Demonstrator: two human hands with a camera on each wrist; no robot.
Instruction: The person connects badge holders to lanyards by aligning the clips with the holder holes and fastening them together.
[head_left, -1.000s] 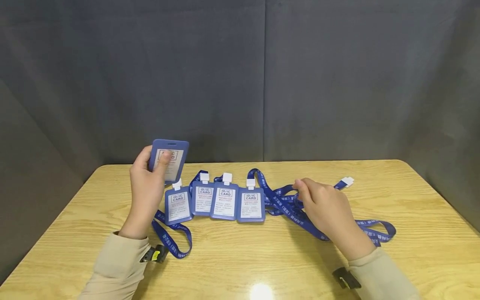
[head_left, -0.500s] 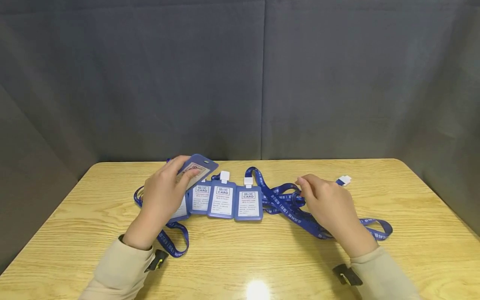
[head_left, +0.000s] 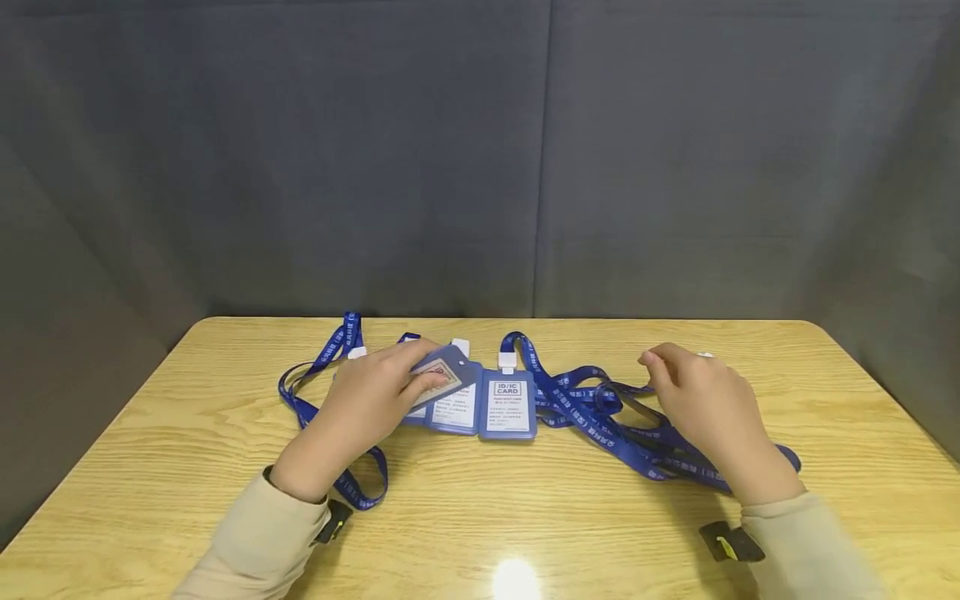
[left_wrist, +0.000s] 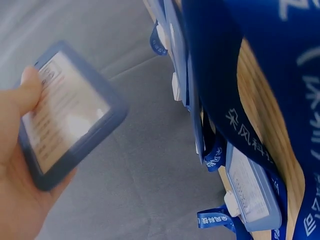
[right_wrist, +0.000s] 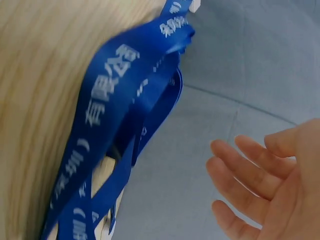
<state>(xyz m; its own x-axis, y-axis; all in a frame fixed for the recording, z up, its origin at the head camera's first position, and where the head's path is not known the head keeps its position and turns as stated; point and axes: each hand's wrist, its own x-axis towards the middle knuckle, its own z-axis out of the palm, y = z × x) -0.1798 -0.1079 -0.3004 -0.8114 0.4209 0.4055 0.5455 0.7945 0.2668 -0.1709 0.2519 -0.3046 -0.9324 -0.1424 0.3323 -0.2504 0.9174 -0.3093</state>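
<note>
My left hand [head_left: 367, 400] holds a blue ID card holder [head_left: 459, 371] with a white printed card inside, thumb on its face. The left wrist view shows this card holder [left_wrist: 70, 115] raised, with no strap on it. In the head view it is tilted and overlaps the row of card holders on the table. Of that row, the rightmost card holder [head_left: 507, 408] shows whole, joined to its lanyard by a white clip [head_left: 507, 361]. My right hand [head_left: 701, 408] hovers above the heaped blue lanyards [head_left: 592, 425]. Its fingers are loosely curled around nothing, as the right wrist view shows.
A looped lanyard [head_left: 330, 354] spreads over the left side of the wooden table [head_left: 450, 517]. Another white clip [head_left: 706, 355] peeks out behind my right hand. A dark grey curtain [head_left: 375, 167] rises beyond the table's back edge.
My left hand has moved right and down with the card holder, tipping it over toward the row. My right hand has shifted a little to the right above the lanyards.
</note>
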